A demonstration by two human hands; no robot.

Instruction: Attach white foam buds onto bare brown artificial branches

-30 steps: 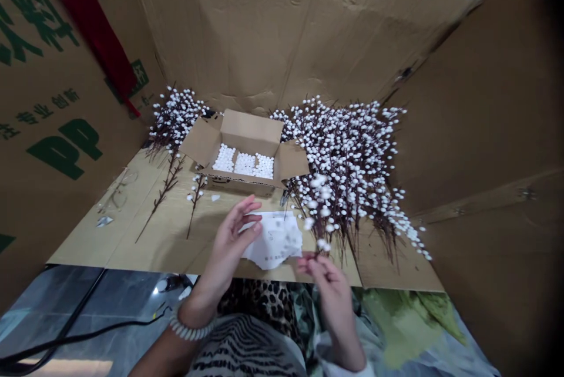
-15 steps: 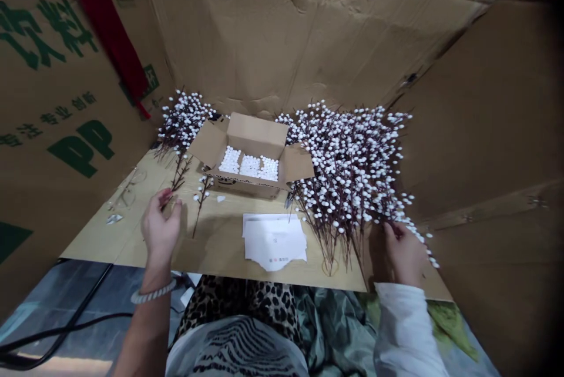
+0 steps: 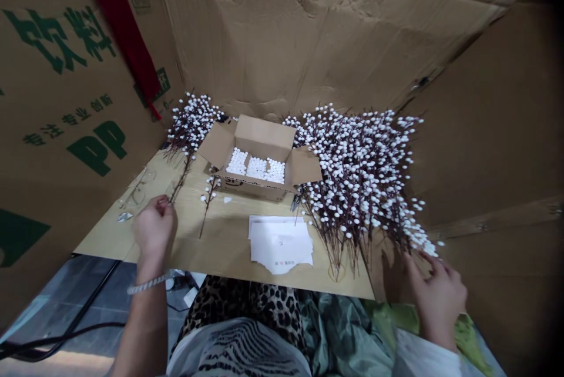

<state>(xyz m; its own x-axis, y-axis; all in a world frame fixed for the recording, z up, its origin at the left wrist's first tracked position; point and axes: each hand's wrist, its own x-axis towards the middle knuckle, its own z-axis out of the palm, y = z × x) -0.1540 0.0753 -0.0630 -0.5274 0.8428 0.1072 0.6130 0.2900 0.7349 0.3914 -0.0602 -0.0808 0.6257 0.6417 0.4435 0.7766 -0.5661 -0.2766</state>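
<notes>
My left hand (image 3: 154, 229) is closed in a pinch on the lower end of a bare brown twig (image 3: 180, 179) lying at the left of the cardboard work surface (image 3: 220, 242). My right hand (image 3: 438, 295) reaches with fingers apart to the right edge of a big pile of dark branches with white buds (image 3: 365, 177), touching its outer stems. Between the hands lies a torn white paper (image 3: 281, 243). Behind it stands a small open carton of white foam buds (image 3: 258, 165). A short twig with a few buds (image 3: 208, 201) lies beside the carton.
A second, smaller bunch of budded branches (image 3: 191, 121) leans at the back left. Tall cardboard sheets (image 3: 308, 42) wall in the surface on three sides. A clear plastic scrap (image 3: 132, 195) lies at the left. Black cables (image 3: 53, 342) run over the floor at lower left.
My left hand left the white paper, moved left and pinched the bare twig. My right hand carried a budded branch to the pile, let it go, and now rests at the pile's right edge.
</notes>
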